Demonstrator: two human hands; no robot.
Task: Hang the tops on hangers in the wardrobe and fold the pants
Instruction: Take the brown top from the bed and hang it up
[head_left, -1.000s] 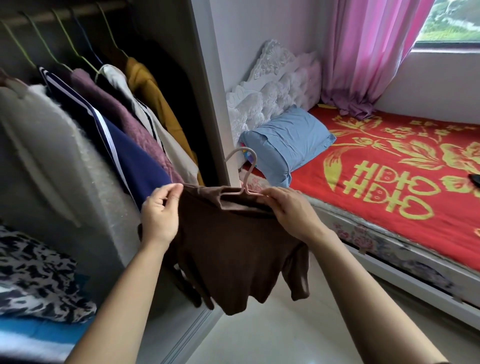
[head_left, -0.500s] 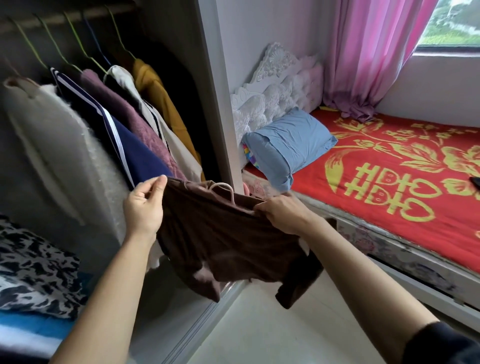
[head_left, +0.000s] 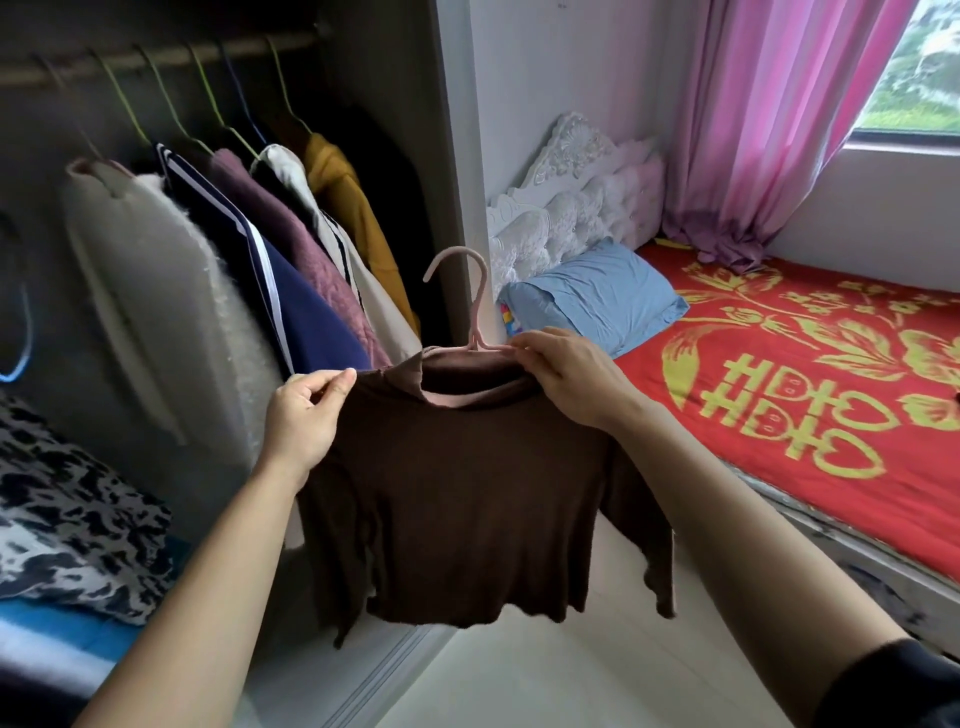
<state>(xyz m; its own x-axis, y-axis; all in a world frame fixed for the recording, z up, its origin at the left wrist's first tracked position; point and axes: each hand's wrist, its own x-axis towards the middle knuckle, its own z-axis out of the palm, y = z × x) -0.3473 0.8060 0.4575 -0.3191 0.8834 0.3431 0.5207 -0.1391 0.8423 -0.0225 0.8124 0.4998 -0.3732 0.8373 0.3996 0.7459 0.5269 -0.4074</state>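
- Centrally, a brown long-sleeved top hangs spread on a pink hanger. It is held up in the air in front of the open wardrobe, below and apart from the rail.
- The left hand, at nine o'clock of the top, pinches the shoulder edge of the fabric between the thumb and curled fingers.
- The right hand, at about one o'clock of the top, has its fingers curled over the hanger's arm and the collar, just beside the base of the hook, gripping both.
- The hook stands upright at twelve o'clock of the collar, its open end turned toward the wardrobe. Pink plastic also shows inside the neck opening.
- Both sleeves hang loose, the right-side one dangling at four o'clock over the pale floor.
- At ten to eleven o'clock of the top, clothes hang from the rail on thin hangers: a white fuzzy coat, a navy garment with white stripes, a mauve knit, a cream piece and a mustard one.
- At eight o'clock, low in the wardrobe, lies a black-and-white spotted blanket.
- At two o'clock a blue pillow lies against a white padded headboard.
- At three o'clock a red bedspread with a yellow pattern covers the bed, and a pink curtain hangs above it.
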